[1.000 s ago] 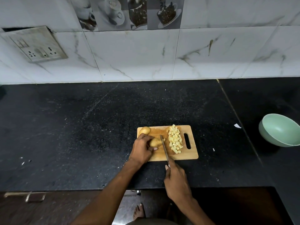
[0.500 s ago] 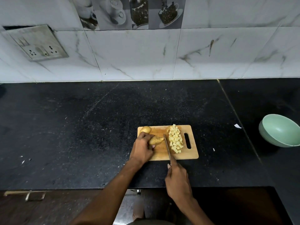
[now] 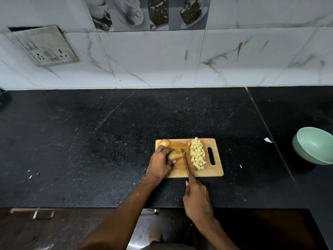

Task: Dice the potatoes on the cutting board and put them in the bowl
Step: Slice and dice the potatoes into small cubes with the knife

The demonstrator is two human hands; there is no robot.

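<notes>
Our left hand (image 3: 160, 164) grips a whole potato (image 3: 174, 154) on the cutting board (image 3: 216, 171); right hand (image 3: 197, 199) holds the knife (image 3: 185, 162). Diced cubes (image 3: 197, 154) wait beside; another potato (image 3: 164, 143) and the empty bowl (image 3: 313, 145) remain.

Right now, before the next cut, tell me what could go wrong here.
1. The left hand grips the potato with fingertips close to the knife blade; a slip on the rounded skin could nick them.
2. The diced potato lies right beside the blade's path; a cut could knock cubes off the cutting board.
3. The bowl sits far to the right, so cubes may spill on the counter in transfer.
</notes>
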